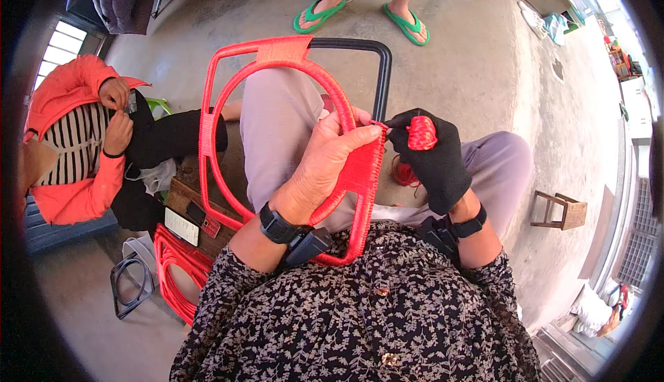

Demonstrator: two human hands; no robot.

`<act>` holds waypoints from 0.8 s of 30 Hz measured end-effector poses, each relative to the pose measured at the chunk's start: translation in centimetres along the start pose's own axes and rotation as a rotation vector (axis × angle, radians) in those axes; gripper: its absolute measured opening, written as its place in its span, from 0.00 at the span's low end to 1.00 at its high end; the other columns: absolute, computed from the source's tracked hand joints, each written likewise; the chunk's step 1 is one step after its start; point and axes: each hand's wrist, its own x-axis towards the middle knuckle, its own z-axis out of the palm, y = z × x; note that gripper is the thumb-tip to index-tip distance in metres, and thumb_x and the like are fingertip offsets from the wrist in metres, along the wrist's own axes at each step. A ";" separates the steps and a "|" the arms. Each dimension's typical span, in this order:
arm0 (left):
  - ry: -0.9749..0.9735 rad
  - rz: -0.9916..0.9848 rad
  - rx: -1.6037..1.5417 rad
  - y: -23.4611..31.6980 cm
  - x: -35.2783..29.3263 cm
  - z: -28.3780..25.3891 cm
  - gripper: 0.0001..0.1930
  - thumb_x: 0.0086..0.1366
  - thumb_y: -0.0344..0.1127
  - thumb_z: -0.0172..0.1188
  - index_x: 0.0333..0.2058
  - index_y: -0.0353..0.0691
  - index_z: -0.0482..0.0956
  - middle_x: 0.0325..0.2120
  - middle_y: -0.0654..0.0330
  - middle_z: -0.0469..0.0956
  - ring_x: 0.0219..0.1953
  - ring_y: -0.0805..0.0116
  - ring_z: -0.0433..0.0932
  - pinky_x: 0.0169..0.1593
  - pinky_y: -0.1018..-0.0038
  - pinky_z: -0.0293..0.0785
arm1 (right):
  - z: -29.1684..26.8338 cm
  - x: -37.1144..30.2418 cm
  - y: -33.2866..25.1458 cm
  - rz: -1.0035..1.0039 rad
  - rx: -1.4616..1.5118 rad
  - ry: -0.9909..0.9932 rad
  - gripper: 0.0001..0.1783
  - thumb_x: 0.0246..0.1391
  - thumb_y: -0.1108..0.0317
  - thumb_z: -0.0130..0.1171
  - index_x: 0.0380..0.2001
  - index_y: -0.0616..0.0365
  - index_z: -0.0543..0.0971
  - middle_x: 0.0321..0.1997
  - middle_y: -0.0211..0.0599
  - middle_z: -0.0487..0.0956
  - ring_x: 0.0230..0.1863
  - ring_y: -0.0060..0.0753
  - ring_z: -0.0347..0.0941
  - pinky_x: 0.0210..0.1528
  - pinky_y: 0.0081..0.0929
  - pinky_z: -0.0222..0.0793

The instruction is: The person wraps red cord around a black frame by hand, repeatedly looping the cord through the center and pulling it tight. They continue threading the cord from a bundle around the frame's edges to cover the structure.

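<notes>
My left hand [330, 152], bare, grips the right side of a rectangular frame [362, 223] with a round ring [221, 167] inside it. Red cord covers most of the frame and the ring; the upper right corner shows bare black tubing [382, 81]. Thumb and fingers close round the edge where wrapping meets black. Just to the right, my right hand [441, 167] wears a black glove and is closed round a small bundle of red cord [421, 133]. Its fingertips are beside the frame's edge. The frame leans over my lap and left knee.
A seated person in a coral jacket [66, 198] is at left. Beside them, a phone [181, 226] lies on a wooden surface near stacked red frames [173, 282] and a black frame [123, 306]. Green flip-flops [408, 25] show another person standing ahead. A wooden stool [561, 211] is at right.
</notes>
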 end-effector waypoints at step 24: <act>-0.001 0.055 0.064 -0.1 0.0 0.4 0.09 0.59 0.27 0.61 0.37 0.41 0.71 0.28 0.63 0.78 0.29 0.78 0.77 0.32 0.82 0.75 | -1.1 -1.0 -3.9 0.155 0.432 -0.174 0.03 0.53 0.74 0.57 0.27 0.62 0.74 0.25 0.30 0.78 0.21 0.15 0.68 0.25 0.17 0.67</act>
